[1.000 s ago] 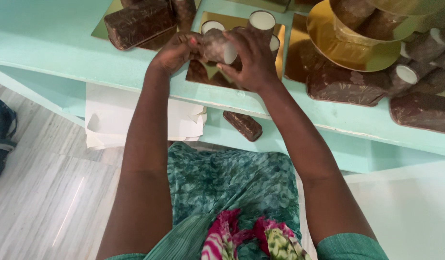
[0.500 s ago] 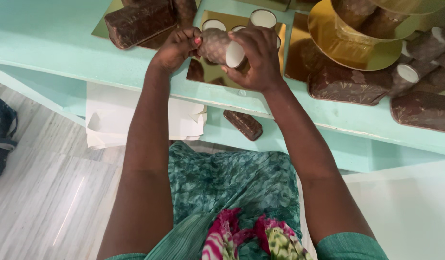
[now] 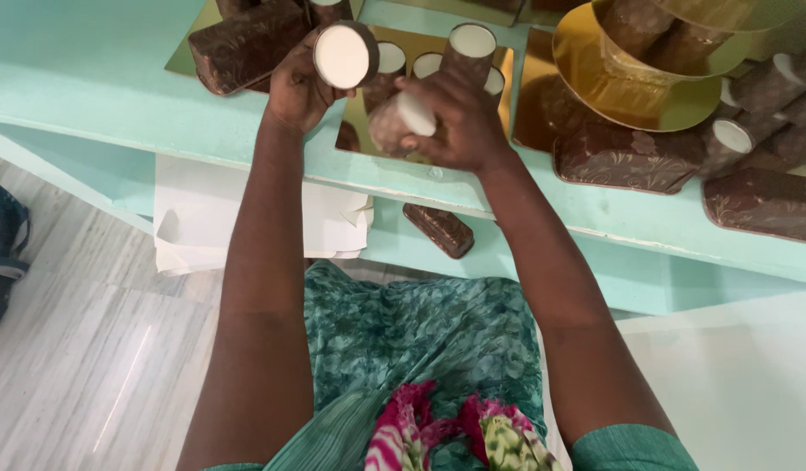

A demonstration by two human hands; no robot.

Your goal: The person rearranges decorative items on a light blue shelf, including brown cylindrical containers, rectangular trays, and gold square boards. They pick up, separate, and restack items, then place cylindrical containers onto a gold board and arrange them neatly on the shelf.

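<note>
My left hand (image 3: 296,90) grips a brown patterned cylinder (image 3: 343,55), its round white end turned toward me. My right hand (image 3: 451,122) holds a second brown cylinder (image 3: 401,120) with a white end, just over a gold card (image 3: 368,131) on the mint-green table (image 3: 115,96). Several more upright brown cylinders (image 3: 469,51) stand on that gold card behind my hands.
Brown patterned boxes (image 3: 246,44) lie at the back left, and more boxes (image 3: 628,157) and cylinders at the right. A gold round tray (image 3: 647,96) sits at the back right. One brown piece (image 3: 438,229) and white paper (image 3: 202,227) lie on the lower shelf.
The two hands held one piece together before. They have since come apart: my left hand lifted a cylinder up and left, and my right hand keeps another.
</note>
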